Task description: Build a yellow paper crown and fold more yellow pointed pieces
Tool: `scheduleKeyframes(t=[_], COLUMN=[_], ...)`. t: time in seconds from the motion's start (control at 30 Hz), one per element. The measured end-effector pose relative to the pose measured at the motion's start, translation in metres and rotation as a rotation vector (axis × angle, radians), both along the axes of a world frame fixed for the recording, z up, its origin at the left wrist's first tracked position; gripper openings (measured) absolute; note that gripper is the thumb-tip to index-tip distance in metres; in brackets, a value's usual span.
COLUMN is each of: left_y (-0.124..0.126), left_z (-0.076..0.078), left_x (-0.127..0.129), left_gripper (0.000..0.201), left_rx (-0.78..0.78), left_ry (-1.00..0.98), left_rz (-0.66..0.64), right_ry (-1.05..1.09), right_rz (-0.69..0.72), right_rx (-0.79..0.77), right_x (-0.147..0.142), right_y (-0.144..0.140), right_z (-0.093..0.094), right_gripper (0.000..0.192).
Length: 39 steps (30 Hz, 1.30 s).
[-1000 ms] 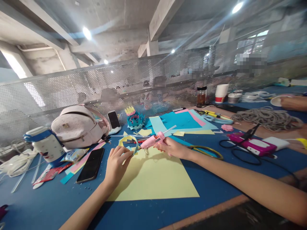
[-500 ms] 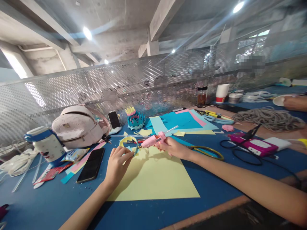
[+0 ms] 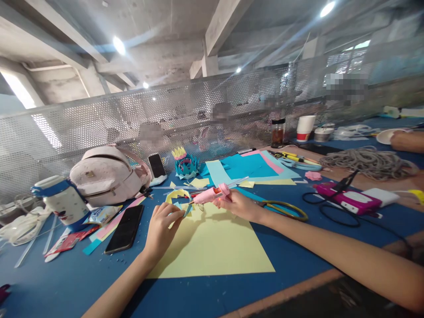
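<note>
Your right hand is wrapped around the handle of the pink glue gun, fingers closed on it, with the nozzle pointing left toward the paper crown strip. Your left hand pinches that zigzag-edged yellow and blue strip at its near end, fingers drawn narrow on the paper, holding it just above the far left corner of the yellow sheet on the blue table. The nozzle sits just beside the strip; whether it touches is too small to tell.

As a judgement, the strip is already cut and curled into a loop, so the shaping seems done, and joining the ends with glue looks like what is in hand. A finished-looking blue and yellow paper crown stands far off by the mesh screen, so more gluing and layering probably remains for this one.

For containers: the white jar with a blue lid at the left is closed, contents hidden. The dark glass jar far right holds something brownish. The paper cup beside it shows nothing of its inside. The pink backpack is zipped.
</note>
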<state>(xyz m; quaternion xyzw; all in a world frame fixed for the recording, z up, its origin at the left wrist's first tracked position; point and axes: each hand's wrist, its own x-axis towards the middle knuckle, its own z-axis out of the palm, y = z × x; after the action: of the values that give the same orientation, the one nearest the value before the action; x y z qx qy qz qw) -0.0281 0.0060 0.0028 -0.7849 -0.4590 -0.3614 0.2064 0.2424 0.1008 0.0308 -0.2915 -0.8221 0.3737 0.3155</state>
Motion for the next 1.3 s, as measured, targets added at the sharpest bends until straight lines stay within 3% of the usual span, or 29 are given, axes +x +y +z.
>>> scheduleKeyframes(t=[0.7,1.3], left_y=[-0.0021,-0.0031], left_z=[0.0034,0.0048], left_x=[0.0005,0.0011], left_gripper=[0.018,0.009], left_rx=[-0.038,-0.032], left_ry=[-0.094,-0.109], left_rz=[0.021,0.009], right_ry=[0.036,0.036], right_rz=[-0.009,0.025], right_rx=[0.025,0.001], right_x=[-0.0006,-0.0018], right_y=[0.0000,-0.0042], right_z=[0.0025,0.0039], right_gripper=[0.053,0.055])
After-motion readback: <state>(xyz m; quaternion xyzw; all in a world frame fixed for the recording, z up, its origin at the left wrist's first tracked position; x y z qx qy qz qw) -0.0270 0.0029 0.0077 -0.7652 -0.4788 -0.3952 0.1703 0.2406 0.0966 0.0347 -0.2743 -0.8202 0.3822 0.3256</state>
